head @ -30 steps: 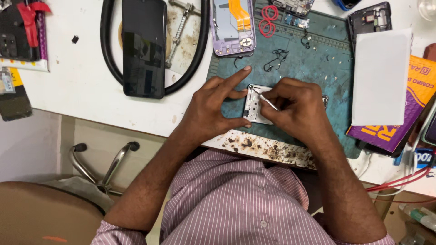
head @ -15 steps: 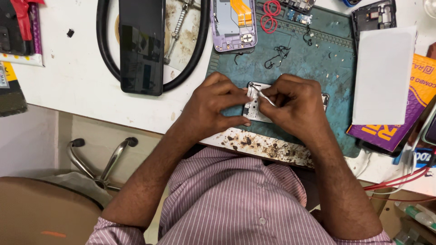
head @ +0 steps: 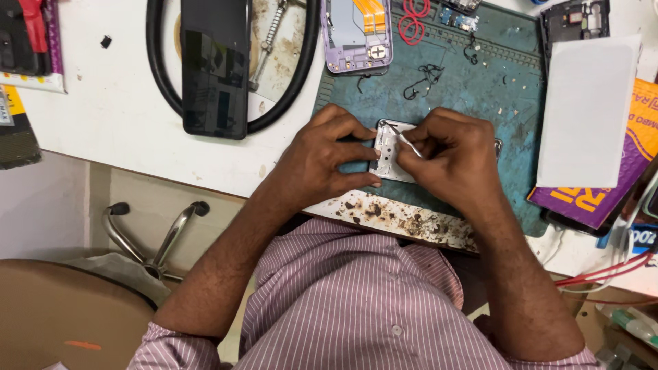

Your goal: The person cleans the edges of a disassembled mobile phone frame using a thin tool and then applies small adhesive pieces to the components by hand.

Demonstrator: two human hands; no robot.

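Head view: I look straight down over a white bench with a teal work mat [head: 480, 89] at its right half.
Far left, 9 o'clock: I see a dark case with a red tool [head: 31, 27] lying at the bench's left edge.
Upper left, 11 o'clock: a black phone [head: 214, 68] lies face up across a black rubber ring [head: 159, 68]; a metal rod sits inside that ring.
Top centre, 12 o'clock: an opened purple phone housing [head: 356, 38] with an orange flex cable rests on the mat's top edge, red wire loops [head: 411, 20] just beside it.
Left hand: my left hand [head: 322, 161] lies on the mat's near-left corner, fingers curled narrow, thumb and fingertips pinching the left side of the small white phone part [head: 387, 154].
Phone part: it sits flat on the mat at centre, between both hands, touched by both.
Right hand: my right hand [head: 452, 157] is closed tight around a thin white stick [head: 409, 144], whose tip rests on the part.
Near edge, 6 o'clock: the bench lip [head: 391, 216] under my wrists is stained with brown specks.
Right, 3 o'clock: a white sheet [head: 589, 109] lies over a purple and orange packet [head: 617, 199].
Far right, 4 o'clock: red wires [head: 603, 274] trail off the bench.
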